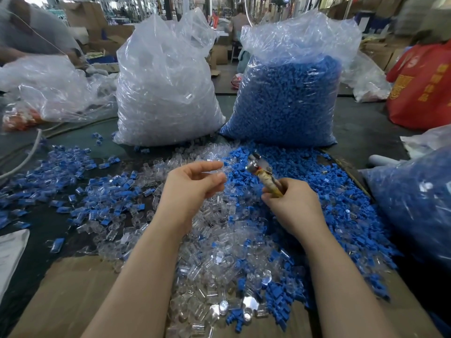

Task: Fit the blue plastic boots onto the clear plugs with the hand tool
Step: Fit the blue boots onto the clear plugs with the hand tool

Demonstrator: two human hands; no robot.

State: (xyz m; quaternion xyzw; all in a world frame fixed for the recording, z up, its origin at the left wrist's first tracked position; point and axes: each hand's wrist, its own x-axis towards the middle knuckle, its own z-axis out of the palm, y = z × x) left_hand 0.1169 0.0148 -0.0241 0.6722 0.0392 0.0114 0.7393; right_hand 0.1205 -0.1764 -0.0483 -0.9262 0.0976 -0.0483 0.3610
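Note:
My left hand [192, 184] is raised over the heap, thumb and fingers curled round what looks like a clear plug [214, 167], blurred by motion. My right hand [290, 203] grips the pale handle of the hand tool [258, 167], whose metal head points up and to the left, close to my left fingertips. Loose clear plugs [210, 252] lie heaped under my forearms. Loose blue boots [317, 181] spread to the right of them. Plugs with blue boots on them [97, 191] lie scattered to the left.
Two tall plastic bags stand behind the heaps: clear plugs [166, 93] on the left, blue boots [288, 98] on the right. Another bag of blue parts [415, 203] sits at the right edge, with a red bag [424, 89] behind it. Cardboard [73, 301] covers the near table.

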